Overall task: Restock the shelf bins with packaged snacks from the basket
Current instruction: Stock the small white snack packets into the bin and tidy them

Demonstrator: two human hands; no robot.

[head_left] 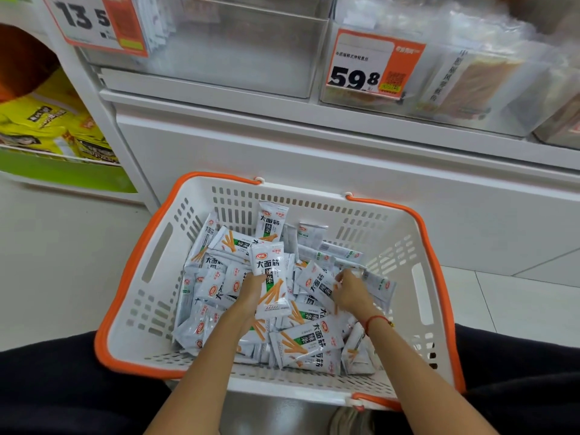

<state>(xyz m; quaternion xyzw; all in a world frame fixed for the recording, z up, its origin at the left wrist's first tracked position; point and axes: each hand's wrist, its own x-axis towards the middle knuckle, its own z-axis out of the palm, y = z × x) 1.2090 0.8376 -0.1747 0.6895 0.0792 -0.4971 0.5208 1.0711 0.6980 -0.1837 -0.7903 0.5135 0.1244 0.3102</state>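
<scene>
I have both hands down in the white basket (pixel 163 246) with the orange rim, which sits on the floor in the lower middle of the frame, right against the base of the white shelf unit (pixel 314 146). My left hand (pixel 251 291) grips a snack packet (pixel 272 277) upright, fingers curled round its left edge, so the packet stands just above the heap with its printed face toward me. My right hand (pixel 351 291) lies to the right of it, fingers bent down onto another packet (pixel 315 282) that lies tilted on the pile; I cannot tell whether they actually pinch it or only rest on it. A red cord bracelet (pixel 375 320) circles that wrist. The rest of the packets (pixel 301 340) lie jumbled across the basket floor, under and around both hands. In the upper part of the frame, the clear shelf bin (pixel 238 51) at centre looks mostly bare behind its front wall, with a price tag (pixel 94 23) at upper left. The bin (pixel 470 83) at upper right holds other packaged goods behind a tag reading 59.8 (pixel 370 64).
</scene>
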